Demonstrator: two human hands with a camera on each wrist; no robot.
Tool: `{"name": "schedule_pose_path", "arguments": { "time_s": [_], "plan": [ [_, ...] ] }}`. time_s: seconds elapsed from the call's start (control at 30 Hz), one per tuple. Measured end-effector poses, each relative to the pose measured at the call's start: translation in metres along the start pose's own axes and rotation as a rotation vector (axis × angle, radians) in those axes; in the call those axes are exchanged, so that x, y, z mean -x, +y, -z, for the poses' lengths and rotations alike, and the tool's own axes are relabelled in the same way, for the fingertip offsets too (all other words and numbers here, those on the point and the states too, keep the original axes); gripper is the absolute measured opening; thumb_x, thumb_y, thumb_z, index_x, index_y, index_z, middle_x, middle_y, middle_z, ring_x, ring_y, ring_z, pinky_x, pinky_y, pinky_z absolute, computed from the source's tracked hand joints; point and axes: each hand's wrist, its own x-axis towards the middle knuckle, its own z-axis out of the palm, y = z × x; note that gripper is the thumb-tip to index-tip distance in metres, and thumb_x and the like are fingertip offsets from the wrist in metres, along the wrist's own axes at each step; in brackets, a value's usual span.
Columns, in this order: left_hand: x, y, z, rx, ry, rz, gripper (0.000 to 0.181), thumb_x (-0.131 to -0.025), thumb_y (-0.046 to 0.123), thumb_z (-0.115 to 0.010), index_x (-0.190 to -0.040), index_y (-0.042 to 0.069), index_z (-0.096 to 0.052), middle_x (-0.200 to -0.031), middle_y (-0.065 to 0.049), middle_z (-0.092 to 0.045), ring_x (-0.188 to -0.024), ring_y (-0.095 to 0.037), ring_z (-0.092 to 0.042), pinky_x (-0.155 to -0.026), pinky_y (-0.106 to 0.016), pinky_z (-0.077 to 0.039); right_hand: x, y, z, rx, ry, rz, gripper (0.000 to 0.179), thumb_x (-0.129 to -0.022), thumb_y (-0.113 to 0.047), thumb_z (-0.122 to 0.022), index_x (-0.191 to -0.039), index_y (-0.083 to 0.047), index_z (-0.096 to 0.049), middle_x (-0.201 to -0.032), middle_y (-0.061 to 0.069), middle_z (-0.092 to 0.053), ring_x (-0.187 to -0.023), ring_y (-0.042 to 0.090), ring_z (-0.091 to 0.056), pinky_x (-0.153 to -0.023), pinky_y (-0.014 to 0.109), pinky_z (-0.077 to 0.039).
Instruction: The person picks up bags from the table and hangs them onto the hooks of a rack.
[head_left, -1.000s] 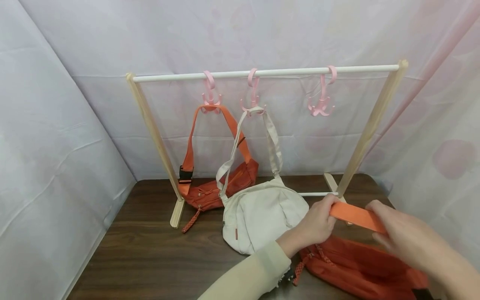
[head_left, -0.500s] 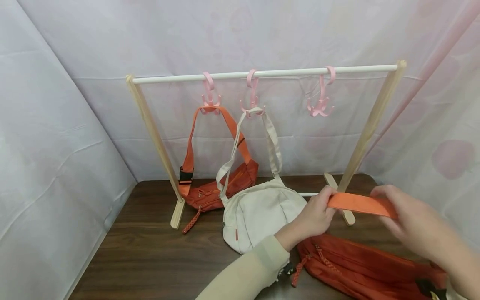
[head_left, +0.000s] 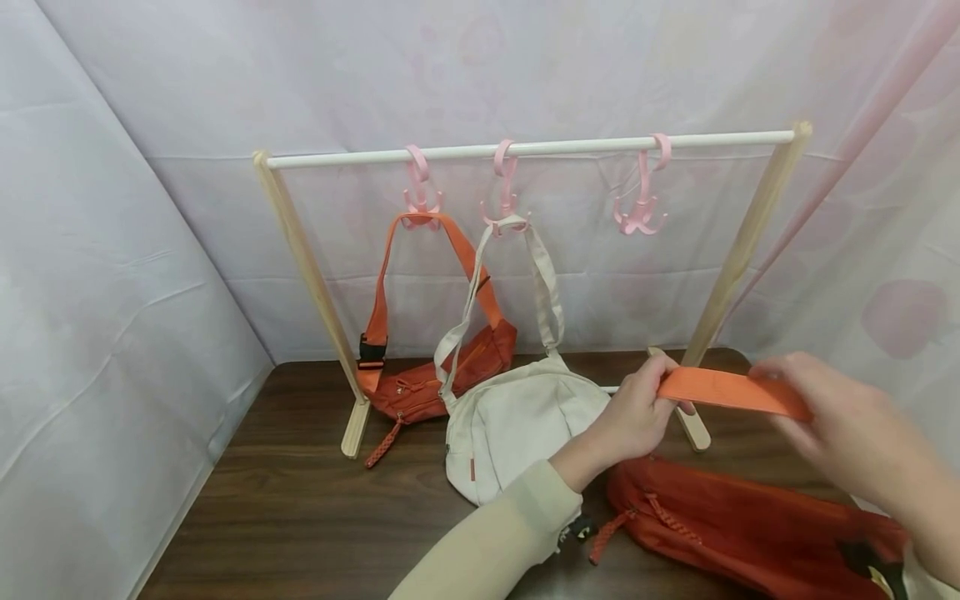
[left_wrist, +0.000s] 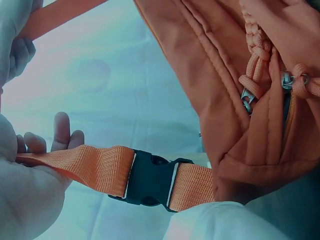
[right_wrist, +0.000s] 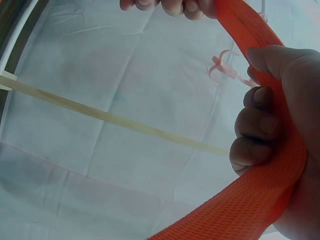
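An orange-red waist bag [head_left: 750, 525] with braided zipper pulls is at the front right in the head view; I cannot tell whether it touches the table. Both hands grip its orange strap [head_left: 731, 390], which stretches between them above the bag. My left hand [head_left: 637, 408] holds the strap's left part; in the left wrist view a black buckle [left_wrist: 152, 180] joins the webbing beside that hand. My right hand [head_left: 840, 417] curls round the right part, and in the right wrist view its thumb [right_wrist: 267, 59] presses on the strap.
A wooden rack with a white bar [head_left: 585, 148] stands on the dark table [head_left: 285, 517]. Another orange-red bag [head_left: 450, 371] hangs from the left pink hook [head_left: 422, 196], and a cream bag [head_left: 525, 425] from the middle one. The right pink hook [head_left: 641, 208] carries no bag.
Both hands have risen a little and shifted slightly right with the strap. The bag below has shifted a little to the right. The hanging bags have stayed in place.
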Motion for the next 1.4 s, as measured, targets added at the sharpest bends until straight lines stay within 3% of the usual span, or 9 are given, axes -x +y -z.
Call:
{"name": "schedule_pose_path", "arguments": {
  "time_s": [0.1,0.3,0.57,0.73,0.9,1.07,1.23,1.4],
  "plan": [
    [-0.002,0.003,0.001,0.032,0.005,-0.003,0.009,-0.113,0.006,-0.049,-0.115,0.013,-0.054,-0.087,0.009,-0.07,-0.087,0.007,-0.06,-0.082,-0.01,-0.047,-0.003,-0.001,0.003,0.016,0.018,0.007,0.078,-0.104,-0.072,-0.025,-0.116,-0.007,-0.067,-0.106,0.007,-0.071,-0.077,0.03,-0.069,-0.065,0.035,-0.05],
    [-0.003,0.009,0.004,0.076,0.0,0.023,0.011,-0.114,0.007,-0.046,-0.117,0.013,-0.055,-0.088,0.009,-0.071,-0.083,0.005,-0.06,-0.067,-0.016,-0.046,-0.009,-0.004,0.008,0.022,0.031,0.011,0.077,-0.106,-0.071,-0.025,-0.116,-0.008,-0.068,-0.106,0.01,-0.071,-0.081,0.033,-0.07,-0.069,0.033,-0.049],
    [-0.005,0.017,0.011,0.049,0.037,0.019,0.011,-0.113,0.007,-0.047,-0.114,0.015,-0.054,-0.083,0.01,-0.07,-0.077,0.006,-0.058,-0.063,-0.015,-0.046,-0.018,-0.004,0.014,0.032,0.047,0.032,0.077,-0.105,-0.071,-0.024,-0.111,-0.007,-0.067,-0.101,0.011,-0.07,-0.079,0.033,-0.068,-0.069,0.031,-0.047],
    [-0.008,0.022,0.018,0.061,0.065,0.002,0.009,-0.113,0.006,-0.048,-0.111,0.013,-0.054,-0.082,0.006,-0.069,-0.078,0.005,-0.059,-0.068,-0.013,-0.047,-0.027,-0.005,0.018,0.046,0.078,0.059,0.077,-0.106,-0.071,-0.025,-0.11,-0.007,-0.068,-0.098,0.01,-0.07,-0.075,0.031,-0.067,-0.067,0.036,-0.048],
    [-0.009,0.024,0.029,0.092,0.08,-0.003,0.01,-0.111,0.001,-0.048,-0.113,0.008,-0.054,-0.085,-0.001,-0.063,-0.075,-0.001,-0.06,-0.071,-0.014,-0.052,-0.038,-0.002,0.019,0.035,0.103,0.106,0.074,-0.108,-0.069,-0.029,-0.109,-0.008,-0.071,-0.096,0.005,-0.068,-0.072,0.023,-0.062,-0.062,0.035,-0.051],
    [-0.009,0.025,0.046,0.035,0.103,-0.015,0.008,-0.111,0.004,-0.051,-0.116,0.007,-0.056,-0.089,-0.001,-0.061,-0.072,-0.006,-0.054,-0.067,-0.015,-0.047,-0.05,0.005,0.015,-0.003,0.114,0.133,0.072,-0.108,-0.067,-0.032,-0.11,-0.007,-0.072,-0.096,0.005,-0.071,-0.075,0.021,-0.062,-0.066,0.028,-0.05],
    [-0.009,0.026,0.061,0.029,0.126,-0.024,0.008,-0.109,0.005,-0.057,-0.117,0.007,-0.057,-0.098,0.0,-0.063,-0.078,-0.009,-0.054,-0.073,-0.016,-0.046,-0.06,0.011,0.008,-0.059,0.107,0.108,0.076,-0.103,-0.072,-0.038,-0.108,-0.005,-0.074,-0.097,0.005,-0.073,-0.079,0.016,-0.061,-0.077,0.012,-0.044],
    [-0.009,0.026,0.075,0.031,0.14,-0.036,0.013,-0.106,0.006,-0.064,-0.117,0.007,-0.057,-0.102,0.001,-0.064,-0.085,-0.009,-0.056,-0.079,-0.016,-0.047,-0.068,0.016,0.004,-0.085,0.099,0.083,0.077,-0.098,-0.076,-0.041,-0.105,-0.006,-0.074,-0.09,0.001,-0.071,-0.072,0.01,-0.056,-0.07,0.016,-0.043]
  ]
}}
